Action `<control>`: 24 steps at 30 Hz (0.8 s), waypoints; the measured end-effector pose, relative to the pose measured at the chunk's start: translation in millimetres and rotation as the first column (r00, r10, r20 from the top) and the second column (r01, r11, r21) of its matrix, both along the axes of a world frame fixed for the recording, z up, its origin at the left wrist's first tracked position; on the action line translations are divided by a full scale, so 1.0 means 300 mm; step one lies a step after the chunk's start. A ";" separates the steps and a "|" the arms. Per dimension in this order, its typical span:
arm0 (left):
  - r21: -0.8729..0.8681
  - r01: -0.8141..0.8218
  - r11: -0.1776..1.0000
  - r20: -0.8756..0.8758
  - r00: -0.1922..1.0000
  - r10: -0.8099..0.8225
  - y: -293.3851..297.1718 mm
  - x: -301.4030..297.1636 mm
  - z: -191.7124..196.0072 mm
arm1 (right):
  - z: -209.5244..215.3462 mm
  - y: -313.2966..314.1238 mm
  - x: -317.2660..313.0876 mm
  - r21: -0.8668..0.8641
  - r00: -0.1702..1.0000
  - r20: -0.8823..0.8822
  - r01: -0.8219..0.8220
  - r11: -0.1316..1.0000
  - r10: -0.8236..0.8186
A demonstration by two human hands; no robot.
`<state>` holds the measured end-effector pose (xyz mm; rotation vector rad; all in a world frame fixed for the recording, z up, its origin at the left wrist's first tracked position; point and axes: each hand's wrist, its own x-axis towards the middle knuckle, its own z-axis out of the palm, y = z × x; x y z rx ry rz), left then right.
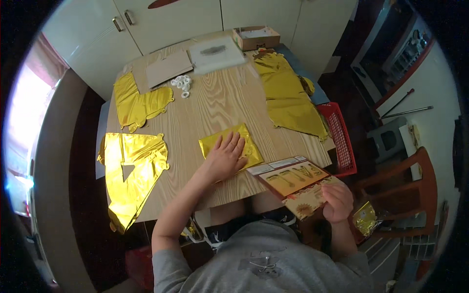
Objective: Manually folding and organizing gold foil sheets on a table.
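My left hand (224, 158) lies flat, fingers stretched, on a folded gold foil balloon (251, 151) near the table's front edge. In my right hand (337, 201) is a printed orange and brown card sleeve (295, 181), pinched by its lower right part. The sleeve is tilted, with its far end over the table's front right edge. Flat on the left side lie two gold foil letter balloons, a bent one (134, 102) and a triangular one with a hole (146, 158). More gold foil balloons (288, 95) are spread along the right side.
White rings (182, 83) are heaped on the wooden table (215, 102). Behind them lie a cardboard sheet (168, 67) and a clear plastic bag (217, 53). An open cardboard box (256, 38) stands at the back, a red basket (340, 139) and wooden chair (425, 190) to the right.
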<state>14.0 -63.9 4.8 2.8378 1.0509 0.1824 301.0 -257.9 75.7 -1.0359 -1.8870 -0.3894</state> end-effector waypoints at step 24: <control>-0.198 -0.109 0.974 0.112 0.985 0.133 -0.484 -0.247 0.161 | -0.153 0.547 -0.009 -0.554 0.570 -0.771 -0.382 0.739 -0.283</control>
